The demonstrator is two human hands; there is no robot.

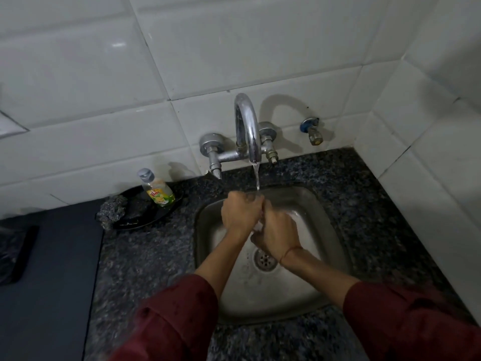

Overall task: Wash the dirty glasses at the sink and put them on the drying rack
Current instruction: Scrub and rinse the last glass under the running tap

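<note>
— Where is the glass, then?

— I cannot make one out; the left hand and right hand are pressed together under the stream from the tap, over the steel sink; something pale and wet shows between them, but whether it is foam, water or the edge of a glass I cannot tell; no drying rack is in view either.

— So are they closed on something?

— Both are curled, fingers against fingers; clamped on a thing or only rubbing each other, I cannot say.

— How would a glass handle there?

— My guess: light, rigid, breakable, and slick once soapy; better to wrap the whole palm round the body than pinch the rim; keep it low over the basin, clear of the metal spout and the stone tabletop.

— Anything readable?

— The small dish-soap bottle standing in the black dish left of the sink has a yellow-green label with red letters; it looks like "Vim", though it is blurred; a dark scrubber rests on that dish's edge.
</note>
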